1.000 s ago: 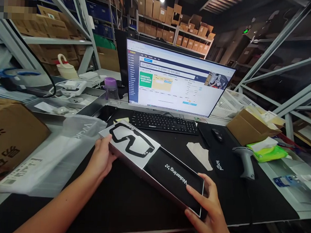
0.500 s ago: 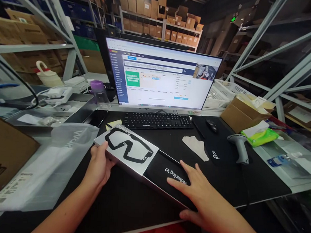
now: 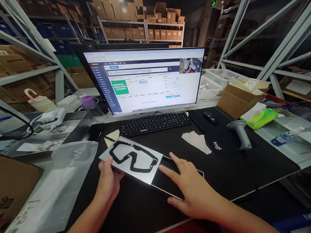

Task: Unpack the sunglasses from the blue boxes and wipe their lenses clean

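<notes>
A silver-white box sleeve [image 3: 157, 163], printed with a black goggle outline, lies at a slant over the black desk mat. My left hand [image 3: 110, 181] grips its left end, thumb on top and fingers underneath. From the sleeve's right end sticks out an inner tray [image 3: 166, 183] with a black top and thin pale edges. My right hand [image 3: 193, 187] lies over this tray, fingers spread, index fingertip close to the sleeve's edge and thumb at the tray's near side. The palm hides much of the tray, including any lettering there.
A keyboard [image 3: 155, 124] and monitor [image 3: 146, 81] stand behind the box. To the right are a crumpled pale cloth or paper piece [image 3: 196, 141], a mouse [image 3: 210, 117], a barcode scanner [image 3: 241, 134] and a carton [image 3: 238, 101]. A translucent bag [image 3: 62, 181] lies left.
My right hand has moved along the tray toward the sleeve and now covers the white lettering that showed before. The left hand keeps its grip. The camera view has shifted.
</notes>
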`<move>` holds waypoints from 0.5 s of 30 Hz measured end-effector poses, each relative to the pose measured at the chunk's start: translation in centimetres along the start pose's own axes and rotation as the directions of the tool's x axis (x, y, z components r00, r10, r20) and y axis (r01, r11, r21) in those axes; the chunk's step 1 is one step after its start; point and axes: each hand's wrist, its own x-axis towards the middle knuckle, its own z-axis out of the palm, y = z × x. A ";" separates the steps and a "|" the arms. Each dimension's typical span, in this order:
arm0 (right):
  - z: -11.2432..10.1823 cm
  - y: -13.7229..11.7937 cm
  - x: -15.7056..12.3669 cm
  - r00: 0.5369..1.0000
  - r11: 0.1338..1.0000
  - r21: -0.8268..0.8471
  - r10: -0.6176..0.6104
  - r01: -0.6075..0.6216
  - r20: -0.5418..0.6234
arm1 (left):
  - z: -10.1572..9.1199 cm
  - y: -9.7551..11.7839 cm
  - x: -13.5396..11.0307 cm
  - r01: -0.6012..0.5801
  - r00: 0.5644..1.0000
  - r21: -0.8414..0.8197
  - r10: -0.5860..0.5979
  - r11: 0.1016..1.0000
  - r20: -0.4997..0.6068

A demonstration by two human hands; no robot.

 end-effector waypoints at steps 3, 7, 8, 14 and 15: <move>1.0 1.4 -1.9 0.946 0.980 0.201 0.076 -0.011 -0.316 | -0.1 0.2 -0.4 -0.014 0.999 -0.018 0.015 1.000 0.041; 4.5 4.6 -3.7 0.517 0.810 0.583 0.476 0.058 -0.712 | -0.3 0.2 -0.1 -0.008 0.998 -0.023 0.010 1.000 0.063; 5.5 5.3 -3.7 0.479 0.761 0.646 0.547 0.058 -0.687 | -0.3 0.0 0.0 -0.005 0.998 -0.024 0.006 1.000 0.062; 9.3 4.2 -1.8 0.773 0.708 0.706 0.457 -0.017 -0.440 | 0.1 -2.0 -3.0 0.034 0.986 -0.056 -0.024 0.998 0.166; 9.7 3.2 -1.5 0.796 0.721 0.693 0.414 0.009 -0.440 | 0.0 -2.3 -3.8 0.037 0.978 -0.050 -0.026 0.998 0.206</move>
